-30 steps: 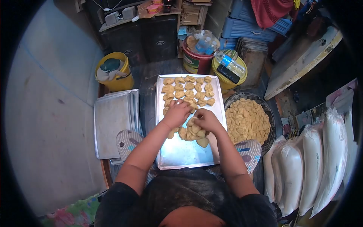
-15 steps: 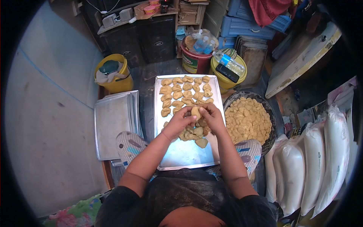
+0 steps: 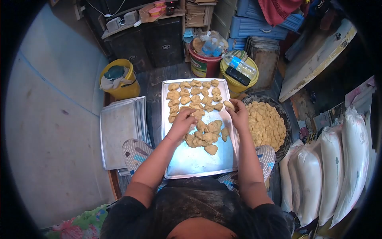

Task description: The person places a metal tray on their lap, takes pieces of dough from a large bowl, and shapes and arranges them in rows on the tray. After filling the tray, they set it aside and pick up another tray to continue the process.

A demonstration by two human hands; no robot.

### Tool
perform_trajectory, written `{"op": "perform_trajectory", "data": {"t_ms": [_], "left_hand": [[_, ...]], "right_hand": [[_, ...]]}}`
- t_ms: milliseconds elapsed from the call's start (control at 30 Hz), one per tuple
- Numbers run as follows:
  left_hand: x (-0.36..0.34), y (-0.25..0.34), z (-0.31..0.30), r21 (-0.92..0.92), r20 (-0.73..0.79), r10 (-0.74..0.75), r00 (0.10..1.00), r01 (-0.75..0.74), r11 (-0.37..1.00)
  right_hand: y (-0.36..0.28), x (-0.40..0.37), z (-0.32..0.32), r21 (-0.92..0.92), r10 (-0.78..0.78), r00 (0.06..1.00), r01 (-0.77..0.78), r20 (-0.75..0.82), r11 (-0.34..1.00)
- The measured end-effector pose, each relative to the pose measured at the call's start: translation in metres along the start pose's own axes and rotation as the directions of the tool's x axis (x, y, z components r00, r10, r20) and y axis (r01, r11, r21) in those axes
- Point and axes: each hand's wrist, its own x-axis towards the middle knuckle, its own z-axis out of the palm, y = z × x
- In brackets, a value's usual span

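On the metal baking tray lie rows of shaped dough pieces at the far end and a loose heap of dough lumps nearer me. My left hand is over the tray's middle, its fingers closed on a piece of dough at the near end of the rows. At the tray's right edge, my right hand pinches another small piece of dough between thumb and fingers.
Right of the tray stands a round basin full of dough lumps, with white sacks beyond. Stacked metal trays and a yellow bucket are at left. A red bucket and a yellow-lidded bucket stand behind.
My hands were together over the heap, holding one dough piece. They have moved apart, the left toward the rows, the right to the tray's right edge, each with dough.
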Motion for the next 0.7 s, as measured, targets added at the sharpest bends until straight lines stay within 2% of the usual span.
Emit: {"op": "perform_trajectory", "data": {"t_ms": [33, 67, 100, 133, 167, 200, 233, 267, 333, 400, 433, 467, 533, 567, 633, 667, 700], "left_hand": [[0.006, 0.002, 0.003, 0.002, -0.001, 0.002, 1.000, -0.002, 1.000], [0.013, 0.003, 0.007, 0.286, 0.066, 0.174, 0.982, -0.186, 0.940], [0.019, 0.004, 0.013, 0.530, 0.176, 0.313, 0.933, -0.358, 0.769], [0.026, 0.001, 0.021, 0.532, 0.175, 0.314, 0.933, -0.358, 0.767], [0.035, -0.005, 0.029, 0.627, 0.223, 0.360, 0.906, -0.416, 0.659], [0.041, -0.009, 0.036, 0.704, 0.278, 0.397, 0.875, -0.466, 0.535], [0.042, -0.006, 0.042, 0.824, 0.311, 0.317, 0.896, -0.421, 0.379], [0.047, -0.015, 0.041, 0.822, 0.315, 0.319, 0.894, -0.425, 0.379], [0.057, -0.040, 0.038, 0.877, 0.418, 0.281, 0.864, -0.464, 0.123], [0.057, -0.042, 0.037, 0.881, 0.427, 0.251, 0.869, -0.462, 0.101], [0.053, -0.040, 0.036, 0.890, 0.426, 0.219, 0.878, -0.451, 0.075], [0.047, -0.038, 0.036, 0.891, 0.423, 0.215, 0.880, -0.448, 0.079], [0.030, -0.030, 0.035, 0.872, 0.402, 0.376, 0.835, -0.475, 0.121], [0.023, -0.029, 0.032, 0.875, 0.398, 0.379, 0.835, -0.470, 0.118], [0.001, -0.030, 0.025, 0.916, 0.332, 0.350, 0.876, -0.389, 0.103], [-0.010, -0.032, 0.022, 0.918, 0.329, 0.348, 0.878, -0.383, 0.099], [-0.021, -0.035, 0.019, 0.916, 0.312, 0.345, 0.885, -0.377, 0.140]], "right_hand": [[-0.006, -0.002, 0.001, 0.007, 0.011, 1.000, -0.011, 0.017, 1.000], [-0.002, -0.003, 0.001, 0.009, 0.009, 1.000, -0.009, 0.018, 1.000], [0.006, -0.004, 0.002, -0.204, -0.027, 0.994, 0.048, 0.107, 0.978], [0.007, -0.005, 0.002, -0.400, -0.042, 0.979, 0.121, 0.200, 0.909], [0.009, -0.010, 0.006, -0.445, -0.109, 0.973, 0.192, 0.206, 0.875], [0.005, -0.015, 0.010, -0.444, -0.110, 0.973, 0.191, 0.203, 0.876], [-0.002, -0.020, 0.012, -0.424, -0.097, 0.988, 0.141, 0.124, 0.895], [-0.006, -0.023, 0.013, -0.402, -0.081, 0.996, 0.093, 0.046, 0.911], [0.002, -0.027, 0.012, -0.423, -0.125, 0.992, 0.127, 0.032, 0.897], [0.009, -0.028, 0.009, -0.460, -0.053, 0.988, 0.114, 0.143, 0.881], [0.012, -0.027, 0.011, -0.454, -0.113, 0.988, 0.147, 0.102, 0.879], [0.015, -0.026, 0.013, -0.454, -0.108, 0.989, 0.145, 0.106, 0.879], [0.011, -0.024, 0.018, -0.395, -0.034, 0.999, 0.038, 0.019, 0.918], [0.015, -0.022, 0.017, -0.392, -0.038, 0.999, 0.044, 0.023, 0.919], [0.021, -0.023, 0.017, -0.478, -0.125, 0.986, 0.164, 0.113, 0.863], [0.019, -0.027, 0.020, -0.471, -0.124, 0.985, 0.165, 0.117, 0.866], [0.005, -0.035, 0.022, -0.464, -0.198, 0.979, 0.196, 0.046, 0.864]]}}
